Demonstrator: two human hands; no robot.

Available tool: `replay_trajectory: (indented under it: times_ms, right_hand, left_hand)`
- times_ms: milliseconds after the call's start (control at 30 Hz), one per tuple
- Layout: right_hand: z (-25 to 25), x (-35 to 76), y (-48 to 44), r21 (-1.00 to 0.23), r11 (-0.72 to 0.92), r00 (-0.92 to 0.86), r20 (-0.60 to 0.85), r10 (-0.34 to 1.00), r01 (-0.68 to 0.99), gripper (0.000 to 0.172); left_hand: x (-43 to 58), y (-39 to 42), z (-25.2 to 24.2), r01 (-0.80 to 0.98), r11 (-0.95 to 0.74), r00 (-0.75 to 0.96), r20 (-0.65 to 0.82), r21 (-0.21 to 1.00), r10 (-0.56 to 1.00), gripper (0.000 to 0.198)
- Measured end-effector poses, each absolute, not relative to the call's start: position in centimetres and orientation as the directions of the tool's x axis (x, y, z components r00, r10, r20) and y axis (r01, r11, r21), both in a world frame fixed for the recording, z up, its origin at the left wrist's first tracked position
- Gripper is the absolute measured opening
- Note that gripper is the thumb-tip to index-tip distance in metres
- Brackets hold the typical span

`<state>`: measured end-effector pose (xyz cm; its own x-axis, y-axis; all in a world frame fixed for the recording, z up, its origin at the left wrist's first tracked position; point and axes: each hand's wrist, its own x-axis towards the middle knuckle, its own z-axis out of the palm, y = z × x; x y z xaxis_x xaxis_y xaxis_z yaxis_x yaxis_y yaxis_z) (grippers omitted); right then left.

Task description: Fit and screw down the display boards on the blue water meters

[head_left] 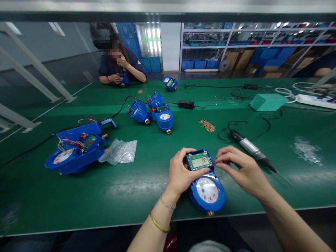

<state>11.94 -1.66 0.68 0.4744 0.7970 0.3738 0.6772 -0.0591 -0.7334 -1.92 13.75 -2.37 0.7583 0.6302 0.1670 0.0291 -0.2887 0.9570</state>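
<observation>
A blue meter with a round white dial and a small lit display reading about 02 lies near the table's front edge. Around the left side of its display housing wraps my left hand, thumb across the front below the display. My right hand is at the housing's right side, thumb and fingertips pinched on a thin reddish wire. Right of the hands lies a black and silver electric screwdriver. Behind the meter is a small pile of brass screws.
Several blue meters stand at mid-table. At the left are an opened larger meter and a bubble-wrap bag. A green box, power strip, cables and clear small parts lie right. Across sits a person holding a meter.
</observation>
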Motion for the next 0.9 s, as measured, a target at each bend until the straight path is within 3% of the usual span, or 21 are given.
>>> replay_trajectory:
  times_ms: [167,267,533,900]
  right_hand:
    - [0.1,13.4,-0.8,-0.948,-0.042,0.427,0.103,0.898,0.316,0.024]
    - [-0.1,14.1,-0.4,-0.983,-0.105,0.368,-0.044,0.929,0.149,0.033]
    - [-0.5,15.5,0.3,-0.992,-0.114,0.232,-0.098,0.968,0.059,0.042]
    - [0.3,15.9,0.5,-0.980,-0.094,0.161,-0.066,0.985,0.174,0.025]
  left_hand:
    - [-2.0,13.8,-2.2,0.037,-0.281,0.763,0.155,0.959,0.628,0.051]
    - [-2.0,13.8,-2.1,0.053,-0.261,0.767,0.128,0.964,0.628,0.052]
    - [-2.1,14.0,-2.1,0.025,-0.222,0.763,0.124,0.975,0.634,0.052]
    - [-2.2,13.9,-2.5,-0.012,-0.158,0.760,0.111,0.987,0.640,0.052]
